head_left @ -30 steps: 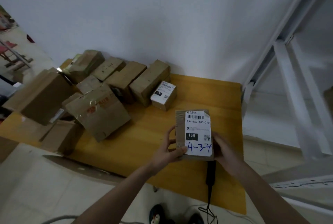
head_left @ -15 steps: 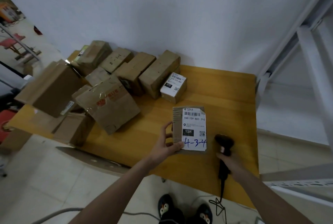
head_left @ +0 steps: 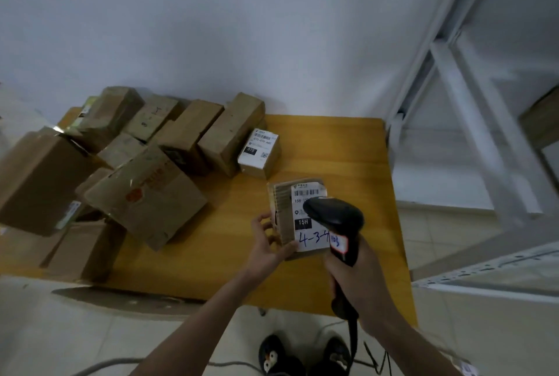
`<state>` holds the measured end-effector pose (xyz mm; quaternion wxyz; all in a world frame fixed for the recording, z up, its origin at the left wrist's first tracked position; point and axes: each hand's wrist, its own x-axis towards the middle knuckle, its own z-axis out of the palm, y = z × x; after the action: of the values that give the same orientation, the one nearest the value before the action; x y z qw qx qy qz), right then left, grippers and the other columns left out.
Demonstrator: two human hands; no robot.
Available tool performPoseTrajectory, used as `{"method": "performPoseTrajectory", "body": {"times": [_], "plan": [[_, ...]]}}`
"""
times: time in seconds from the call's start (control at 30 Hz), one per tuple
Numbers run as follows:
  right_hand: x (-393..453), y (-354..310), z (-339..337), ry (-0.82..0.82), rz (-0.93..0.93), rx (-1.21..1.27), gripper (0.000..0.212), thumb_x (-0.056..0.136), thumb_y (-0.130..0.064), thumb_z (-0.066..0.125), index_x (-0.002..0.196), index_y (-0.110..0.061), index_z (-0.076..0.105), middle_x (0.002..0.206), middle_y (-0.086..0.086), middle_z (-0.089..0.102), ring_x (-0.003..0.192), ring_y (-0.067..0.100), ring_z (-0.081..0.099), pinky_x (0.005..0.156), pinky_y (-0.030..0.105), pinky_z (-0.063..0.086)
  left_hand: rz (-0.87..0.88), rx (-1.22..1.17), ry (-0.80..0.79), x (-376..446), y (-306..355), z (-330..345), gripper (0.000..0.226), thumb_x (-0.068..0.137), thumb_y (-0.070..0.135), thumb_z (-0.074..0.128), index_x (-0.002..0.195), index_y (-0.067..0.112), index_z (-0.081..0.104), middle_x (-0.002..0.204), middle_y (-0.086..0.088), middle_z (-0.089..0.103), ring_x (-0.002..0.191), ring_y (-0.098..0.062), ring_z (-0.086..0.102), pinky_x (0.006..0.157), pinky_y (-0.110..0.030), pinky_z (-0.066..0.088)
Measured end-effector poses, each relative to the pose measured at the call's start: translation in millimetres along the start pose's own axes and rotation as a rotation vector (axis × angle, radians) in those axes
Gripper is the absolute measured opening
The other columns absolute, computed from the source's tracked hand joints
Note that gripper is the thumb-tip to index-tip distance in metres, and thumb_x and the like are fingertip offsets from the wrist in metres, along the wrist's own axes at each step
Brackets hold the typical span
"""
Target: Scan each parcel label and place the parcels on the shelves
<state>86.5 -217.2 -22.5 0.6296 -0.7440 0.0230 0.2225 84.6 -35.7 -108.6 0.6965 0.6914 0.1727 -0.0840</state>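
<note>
A person's left hand [head_left: 267, 244] grips a small cardboard parcel [head_left: 290, 215] from its left side, thumb curled onto the lower edge of the white shipping label [head_left: 310, 221] and fingers wrapped behind the box, holding it face up above the near right part of a yellow wooden table [head_left: 348, 149]. The right hand [head_left: 357, 279] is closed round the handle of a black handheld barcode scanner [head_left: 335, 218], whose head hangs just over the label, covering part of the printed text beside the barcode; a small white sticker with red edging sits on the scanner's neck. The label reads "15H" in a black block and "4-3-4" handwritten in blue. Just beyond the held parcel a smaller box with a white label [head_left: 258, 153] stands on the table, touching a long brown carton [head_left: 231, 133]. Further left, a heap of brown cardboard boxes [head_left: 136, 164] crowds the tabletop against the pale wall, one with red printing tilted over its neighbours. To the right rises white metal shelving [head_left: 472, 121]. The scanner's cable trails down toward the tiled floor, where dark shoes [head_left: 299, 357] show between the forearms.
</note>
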Motion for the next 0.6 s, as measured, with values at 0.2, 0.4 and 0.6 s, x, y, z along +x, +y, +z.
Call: {"method": "performPoseTrajectory", "body": {"times": [0.2,0.4,0.6], "plan": [[-1,-4,1,0.055,-0.01,0.042,0.022,0.087,0.005,0.057,0.092,-0.015,0.052,0.056,0.002,0.049,0.041,0.006,0.044,0.044,0.02,0.04,0.005,-0.011,-0.047,6,-3,4,0.086,0.073,0.03,0.081,0.133,0.023,0.019,0.132,-0.002,0.041,0.113,-0.02,0.056,0.073,-0.028,0.058],[1,9,-11,0.066,0.004,0.041,0.014,0.089,0.002,0.057,0.093,-0.011,0.053,0.053,0.003,0.049,0.041,0.011,0.045,0.043,0.021,0.041,-0.009,-0.02,-0.072,9,-3,9,0.09,0.061,0.041,0.084,0.126,0.032,0.023,0.131,0.001,0.042,0.115,-0.02,0.055,0.075,-0.031,0.058],[21,26,-41,0.132,-0.017,0.012,0.012,0.088,0.004,0.057,0.085,-0.007,0.051,0.05,0.002,0.048,0.04,0.012,0.044,0.042,0.022,0.041,0.001,-0.023,-0.073,12,-6,12,0.08,0.071,0.029,0.084,0.124,0.034,0.024,0.134,0.0,0.041,0.116,-0.02,0.056,0.076,-0.032,0.058]]}}
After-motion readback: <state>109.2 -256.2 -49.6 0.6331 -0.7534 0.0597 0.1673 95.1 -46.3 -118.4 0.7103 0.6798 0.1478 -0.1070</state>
